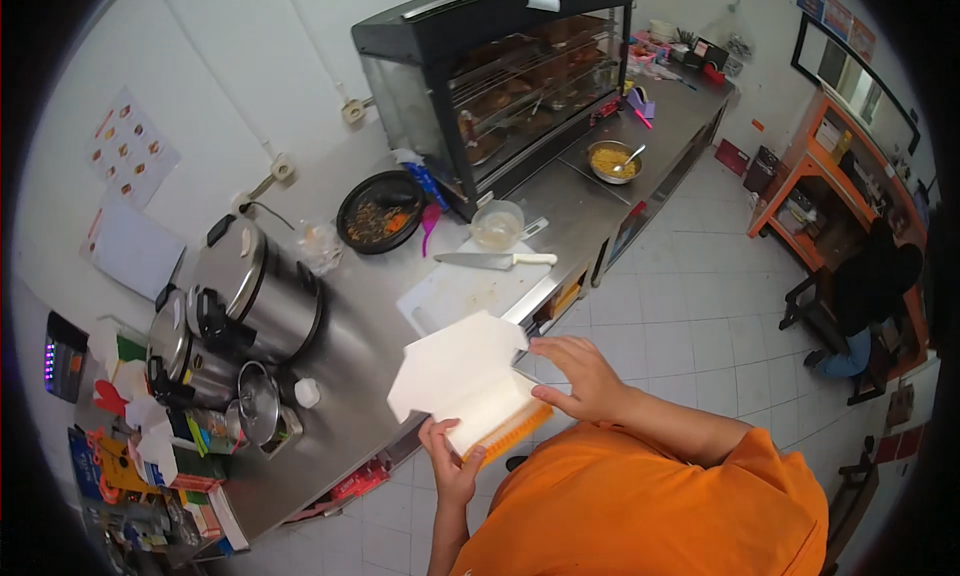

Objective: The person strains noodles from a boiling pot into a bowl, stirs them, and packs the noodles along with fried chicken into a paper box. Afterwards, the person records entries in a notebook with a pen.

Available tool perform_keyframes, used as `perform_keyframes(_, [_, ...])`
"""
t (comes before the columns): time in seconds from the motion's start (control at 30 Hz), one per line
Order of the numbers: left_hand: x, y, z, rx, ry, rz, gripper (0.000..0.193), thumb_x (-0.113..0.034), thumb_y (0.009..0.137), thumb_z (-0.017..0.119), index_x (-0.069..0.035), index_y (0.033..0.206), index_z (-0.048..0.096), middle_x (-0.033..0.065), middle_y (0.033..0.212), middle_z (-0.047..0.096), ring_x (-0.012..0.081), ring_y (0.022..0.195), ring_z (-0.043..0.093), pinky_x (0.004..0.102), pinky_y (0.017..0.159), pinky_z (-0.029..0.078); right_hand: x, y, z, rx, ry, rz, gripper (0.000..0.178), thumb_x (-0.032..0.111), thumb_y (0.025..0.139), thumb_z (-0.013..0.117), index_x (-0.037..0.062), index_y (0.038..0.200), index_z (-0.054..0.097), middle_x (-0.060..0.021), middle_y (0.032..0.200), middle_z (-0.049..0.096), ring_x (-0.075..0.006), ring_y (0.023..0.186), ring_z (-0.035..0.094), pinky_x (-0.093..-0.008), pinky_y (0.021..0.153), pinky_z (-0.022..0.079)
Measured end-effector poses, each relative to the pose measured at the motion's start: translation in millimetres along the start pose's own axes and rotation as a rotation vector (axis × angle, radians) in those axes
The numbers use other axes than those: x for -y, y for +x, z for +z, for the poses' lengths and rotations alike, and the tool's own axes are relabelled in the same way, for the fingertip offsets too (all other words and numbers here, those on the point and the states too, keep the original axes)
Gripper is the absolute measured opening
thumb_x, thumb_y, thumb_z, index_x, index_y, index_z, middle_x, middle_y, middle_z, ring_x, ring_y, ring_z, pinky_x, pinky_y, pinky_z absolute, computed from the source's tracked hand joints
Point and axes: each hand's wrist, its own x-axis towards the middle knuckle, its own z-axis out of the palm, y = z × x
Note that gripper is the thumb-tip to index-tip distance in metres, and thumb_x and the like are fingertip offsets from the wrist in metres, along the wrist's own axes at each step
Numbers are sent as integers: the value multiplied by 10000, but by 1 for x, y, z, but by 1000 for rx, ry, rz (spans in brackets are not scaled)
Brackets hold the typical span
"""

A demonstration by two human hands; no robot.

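Observation:
An unfolded paper takeaway box (465,361), white inside with an orange patterned outer side, is held in front of my body near the counter's edge. My left hand (454,468) grips its lower left corner, thumb and fingers closed on the card. At the box's right end is my right hand (588,378), its fingertips at the flap and its thumb on the near edge. No food shows inside the box. Just beyond it lies a white cutting board (455,294) with a white-handled knife (497,261) across it. A clear plastic tub (497,224) stands at the board's far end.
Along the steel counter (365,371) are a black pan (381,212) of food, a glass display warmer (500,86) and a bowl (615,162) with a spoon. Large steel cookers (262,291) stand left. A person in dark clothes (868,286) sits at far right by orange shelving (820,191).

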Motion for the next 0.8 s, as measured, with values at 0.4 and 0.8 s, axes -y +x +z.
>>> perform_keyframes(0.4, [-96, 121, 235, 761, 57, 494, 629, -248, 593, 906, -127, 1138, 616, 194, 1190, 482, 363, 1101, 484, 439, 938, 430, -193, 6, -179, 128, 70, 222, 295, 253, 995, 579, 28, 1185, 554, -188, 1153, 616, -387, 1099, 583, -434, 1004, 426])
perform_keyframes(0.8, [-116, 187, 400, 915, 180, 159, 1140, -309, 649, 924, -38, 1535, 261, 243, 1382, 465, 398, 1297, 486, 425, 1075, 415, -268, -54, -260, 345, -17, 222, 327, 353, 998, 574, 40, 1059, 647, -205, 823, 686, -366, 774, 680, -456, 697, 543])
